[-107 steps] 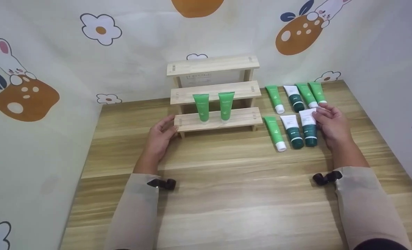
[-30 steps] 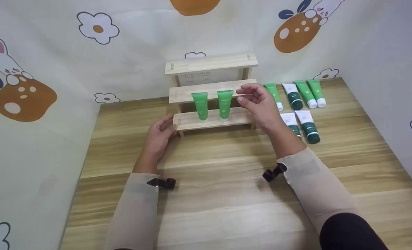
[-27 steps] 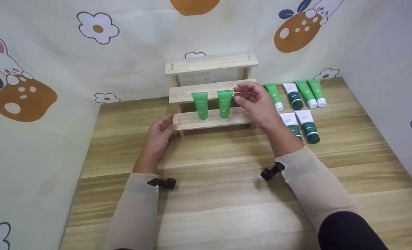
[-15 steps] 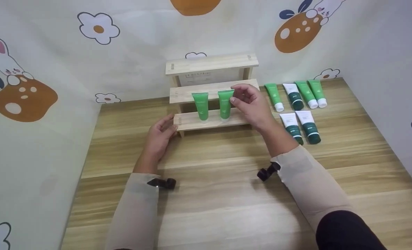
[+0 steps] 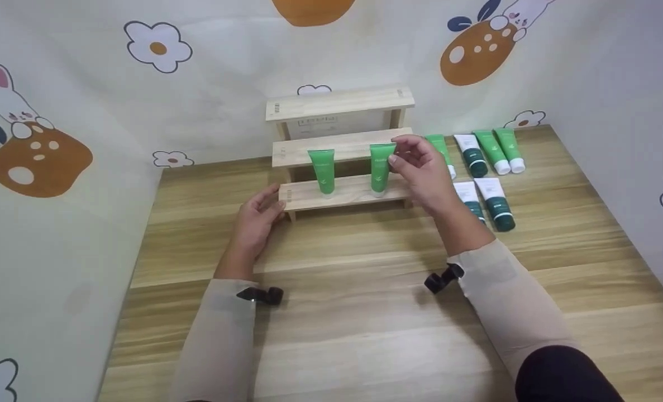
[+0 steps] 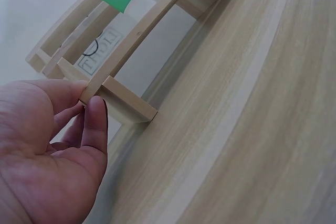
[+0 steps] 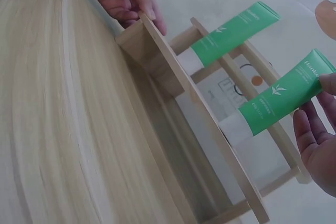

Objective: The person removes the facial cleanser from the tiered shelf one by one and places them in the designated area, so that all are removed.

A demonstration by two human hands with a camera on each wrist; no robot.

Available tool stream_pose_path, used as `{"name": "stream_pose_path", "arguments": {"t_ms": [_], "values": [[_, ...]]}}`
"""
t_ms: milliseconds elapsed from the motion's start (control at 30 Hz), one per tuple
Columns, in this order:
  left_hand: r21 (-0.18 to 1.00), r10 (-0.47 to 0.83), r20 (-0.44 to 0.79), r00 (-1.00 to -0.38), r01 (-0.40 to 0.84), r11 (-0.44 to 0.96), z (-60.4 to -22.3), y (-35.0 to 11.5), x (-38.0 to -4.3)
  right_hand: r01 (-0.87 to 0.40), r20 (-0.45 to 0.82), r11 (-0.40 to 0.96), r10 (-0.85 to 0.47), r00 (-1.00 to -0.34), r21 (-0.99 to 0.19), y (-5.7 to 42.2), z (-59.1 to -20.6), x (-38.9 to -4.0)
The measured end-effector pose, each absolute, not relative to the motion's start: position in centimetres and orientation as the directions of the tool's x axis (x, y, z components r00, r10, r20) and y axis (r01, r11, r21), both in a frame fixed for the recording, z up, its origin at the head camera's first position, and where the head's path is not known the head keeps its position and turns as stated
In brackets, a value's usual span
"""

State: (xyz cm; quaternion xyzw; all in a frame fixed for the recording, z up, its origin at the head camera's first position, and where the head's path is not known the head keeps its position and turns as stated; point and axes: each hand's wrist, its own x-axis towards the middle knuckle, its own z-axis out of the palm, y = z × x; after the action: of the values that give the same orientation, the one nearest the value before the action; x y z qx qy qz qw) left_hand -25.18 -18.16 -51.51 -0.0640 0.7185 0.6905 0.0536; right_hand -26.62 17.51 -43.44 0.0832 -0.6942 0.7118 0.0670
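Note:
A three-step wooden display stand [image 5: 348,100] stands against the back wall. My left hand [image 5: 257,220] pinches the left end of its lowest step, thumb and fingers on the board in the left wrist view. Two green squeeze tubes stand cap-down on that step. The left tube [image 5: 323,170] stands untouched. The other tube [image 7: 286,94] is at the right, and my right hand [image 5: 425,173] pinches its upper right edge, thumb in front. Its white cap [image 7: 236,128] is down at the step in the right wrist view.
Right of the stand, several tubes lie on the wooden table [image 5: 342,312]: green ones [image 5: 510,151] and white-and-dark-green ones [image 5: 496,204]. My right hand and forearm cover part of that group. Patterned cloth walls [image 5: 225,84] enclose the table's back and sides.
My right hand came from the lying tubes to the stand, took the right green tube by its edge and shifted it rightward along the lowest step. My left hand stayed on the stand.

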Motion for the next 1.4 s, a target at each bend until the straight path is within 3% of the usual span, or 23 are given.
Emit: {"name": "stream_pose_path", "arguments": {"t_ms": [333, 667, 900, 1400], "values": [[0.987, -0.017, -0.157, -0.988, -0.157, 0.032, -51.5, -18.2, -25.1, -0.195, 0.194, -0.017, 0.044, -0.980, -0.981, 20.9, -43.6, -26.0], [0.984, -0.022, -0.180, -0.983, -0.180, 0.013, -51.3, -18.1, -25.2, -0.259, 0.240, -0.128, 0.149, -0.959, -0.957, 25.5, -44.0, -25.3], [0.982, -0.016, -0.185, -0.983, -0.186, 0.020, -51.3, -18.2, -25.1, -0.252, 0.187, -0.237, 0.264, -0.946, -0.938, 29.2, -44.4, -25.2], [0.983, -0.031, -0.178, -0.984, -0.179, 0.033, -51.3, -18.1, -25.1, -0.297, 0.150, -0.303, 0.427, -0.892, -0.906, 35.9, -45.4, -25.1]]}}
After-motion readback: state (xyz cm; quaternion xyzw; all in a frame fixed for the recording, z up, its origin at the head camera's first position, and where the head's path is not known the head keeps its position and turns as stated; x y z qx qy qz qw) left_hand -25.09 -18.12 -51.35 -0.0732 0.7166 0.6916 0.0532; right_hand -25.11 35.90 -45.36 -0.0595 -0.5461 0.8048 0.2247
